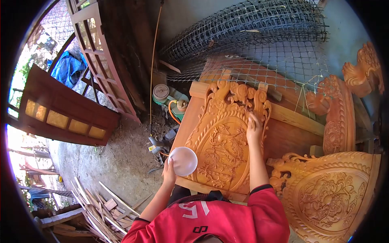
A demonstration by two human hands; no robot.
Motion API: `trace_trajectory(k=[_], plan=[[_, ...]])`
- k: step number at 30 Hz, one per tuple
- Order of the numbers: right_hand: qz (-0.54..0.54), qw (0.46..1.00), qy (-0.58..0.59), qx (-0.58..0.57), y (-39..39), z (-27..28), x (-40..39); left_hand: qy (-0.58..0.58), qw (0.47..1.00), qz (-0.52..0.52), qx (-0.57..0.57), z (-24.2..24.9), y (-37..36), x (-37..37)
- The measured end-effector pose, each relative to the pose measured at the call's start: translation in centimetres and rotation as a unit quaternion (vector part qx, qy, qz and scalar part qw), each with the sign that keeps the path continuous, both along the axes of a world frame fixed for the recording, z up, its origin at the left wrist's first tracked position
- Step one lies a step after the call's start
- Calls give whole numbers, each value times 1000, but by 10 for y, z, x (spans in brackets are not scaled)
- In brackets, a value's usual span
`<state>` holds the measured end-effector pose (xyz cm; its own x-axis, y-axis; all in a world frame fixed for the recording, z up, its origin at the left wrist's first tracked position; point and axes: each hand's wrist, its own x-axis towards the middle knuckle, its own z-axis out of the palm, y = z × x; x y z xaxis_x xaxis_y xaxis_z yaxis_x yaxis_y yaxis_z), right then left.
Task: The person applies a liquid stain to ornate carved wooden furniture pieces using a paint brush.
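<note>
My left hand (169, 171) grips the rim of a round, translucent plastic bowl (184, 161), thumb over its edge. The bowl is over the lower left corner of a carved wooden panel (227, 156). The panel has an oval relief and a pierced, scrolled top edge. My right hand (254, 127) is at the upper right of the panel, by its carved border. Its fingers are bent together toward the wood; whatever they hold, if anything, is too small to name.
A second carved panel (324, 198) lies at the lower right, with a carved curved post (339, 117) above it. Rolled plastic mesh (247, 30) hangs at the back. A sprayer tank (162, 92) stands left of the work; wood scraps (101, 214) lie lower left.
</note>
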<state>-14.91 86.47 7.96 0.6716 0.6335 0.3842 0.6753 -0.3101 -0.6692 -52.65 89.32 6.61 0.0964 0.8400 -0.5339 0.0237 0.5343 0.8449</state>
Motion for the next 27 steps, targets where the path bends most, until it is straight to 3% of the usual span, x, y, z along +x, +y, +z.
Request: trace_trajectory(k=[1,2,4,6,7,9,11,12,14,17,18,20,21,23,26,27], plan=[[-34,996,-78,23,-3,-10,9,-2,1000,-2,-1,-10,1,-2],[-36,996,-80,23,-5,-3,5,9,1000,-20,19,-21,2,-5],[0,988,-126,-93,-6,19,-21,17,998,-38,39,-40,7,-2],[106,984,-133,-52,1,1,-46,-49,998,-15,32,-51,8,0],[164,983,-57,-50,1,-4,-67,-48,998,-11,32,-48,9,2],[267,949,-139,-98,1,-4,-89,11,998,-39,40,-35,14,11],[329,936,74,-106,0,15,-93,19,997,-59,46,-27,18,16],[327,936,73,-105,1,14,-90,27,995,-78,51,-25,20,18],[267,936,211,-92,6,7,-76,35,994,-88,55,-25,22,20],[154,983,99,19,6,-3,-35,38,994,-91,52,-25,23,21],[154,983,99,18,2,7,-30,32,995,-86,45,-25,22,21],[2,997,-69,-39,-7,27,-25,30,995,-83,38,-19,22,25],[1,997,-70,-40,-6,25,-29,28,996,-81,31,-13,22,28],[37,996,56,-55,-4,12,-48,45,995,-87,27,15,21,38],[223,973,-41,-39,-4,-14,-81,45,994,-95,33,16,22,46],[257,966,19,-18,-5,5,-90,28,994,-97,43,16,23,49]])
